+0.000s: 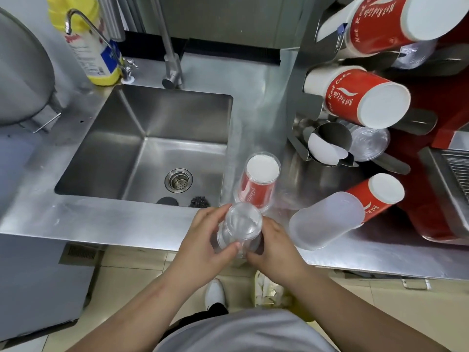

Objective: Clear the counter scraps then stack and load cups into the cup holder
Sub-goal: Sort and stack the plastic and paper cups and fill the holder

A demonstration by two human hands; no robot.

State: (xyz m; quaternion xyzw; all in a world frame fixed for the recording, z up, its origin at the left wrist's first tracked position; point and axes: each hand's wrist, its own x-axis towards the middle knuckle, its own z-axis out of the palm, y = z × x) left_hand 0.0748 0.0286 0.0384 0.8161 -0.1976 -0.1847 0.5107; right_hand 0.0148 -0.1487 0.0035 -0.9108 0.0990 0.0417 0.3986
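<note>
Both hands hold a stack of clear plastic cups [241, 226] upside down at the counter's front edge. My left hand [203, 240] grips its left side and my right hand [275, 246] its right side. Just behind stands an upturned red paper cup under a clear cup [258, 184]. To the right a frosted plastic cup [324, 221] lies tilted over a red paper cup [378, 196]. The metal cup holder [314, 102] at the right carries red paper cup stacks [365, 97], clear cups [369, 144] and a white-bottomed stack [326, 151].
A steel sink [152, 138] with a drain, a plug and a scouring pad fills the counter's left half. Behind it are two taps [172, 72] and a yellow detergent bottle [88, 44]. A bin with scraps [271, 292] stands on the floor below.
</note>
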